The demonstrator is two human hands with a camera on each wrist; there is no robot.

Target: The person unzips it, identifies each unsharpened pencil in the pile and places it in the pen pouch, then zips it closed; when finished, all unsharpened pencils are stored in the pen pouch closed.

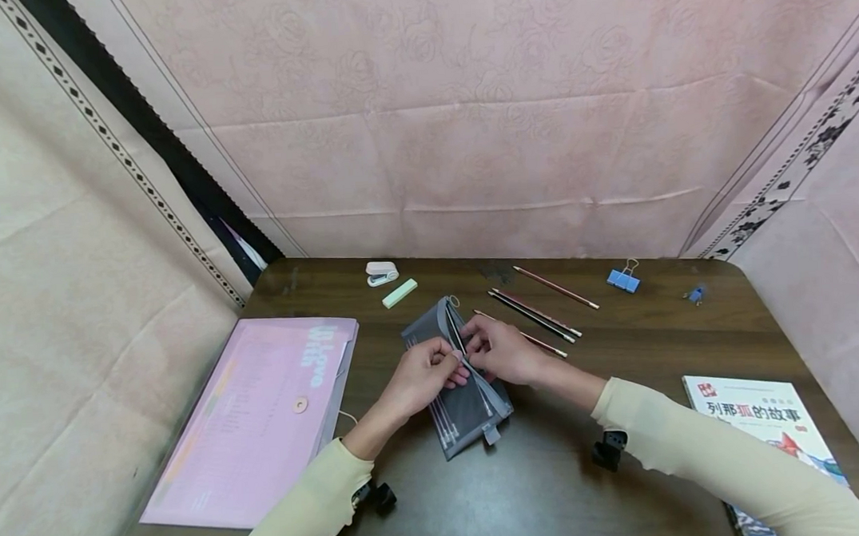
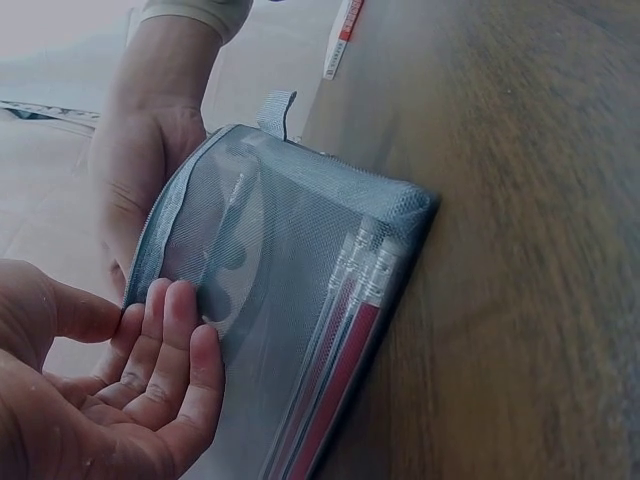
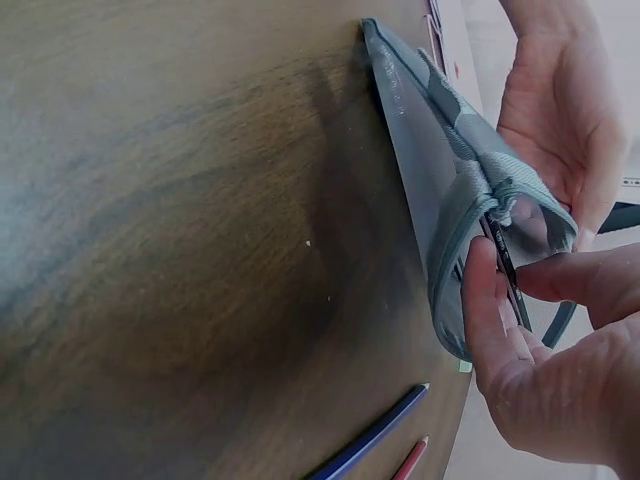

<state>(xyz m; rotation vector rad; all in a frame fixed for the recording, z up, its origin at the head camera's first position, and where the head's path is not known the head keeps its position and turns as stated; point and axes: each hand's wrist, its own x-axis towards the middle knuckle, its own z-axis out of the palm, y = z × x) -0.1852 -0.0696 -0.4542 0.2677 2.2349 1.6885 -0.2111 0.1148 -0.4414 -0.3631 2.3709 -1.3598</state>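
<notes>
A grey mesh pencil case (image 1: 472, 414) lies at a slant on the table with its zip side open. My left hand (image 1: 421, 374) pinches the edge of the opening between thumb and fingertips. At the opening's other side, my right hand (image 1: 503, 349) pinches a slim black pencil-like stick (image 3: 507, 262), which lies partly inside the case. Several pencils with pale ends (image 2: 350, 290) show through the mesh along one side. A curved piece with round holes (image 2: 232, 255) is also visible inside; its kind is unclear.
Several loose pencils (image 1: 535, 315) lie right of the case. A white stapler (image 1: 381, 273) and a pale green bar (image 1: 399, 293) are behind it. Blue binder clip (image 1: 623, 281), small blue item (image 1: 695, 295) and book (image 1: 760, 413) sit right; a pink folder (image 1: 256, 419) lies left.
</notes>
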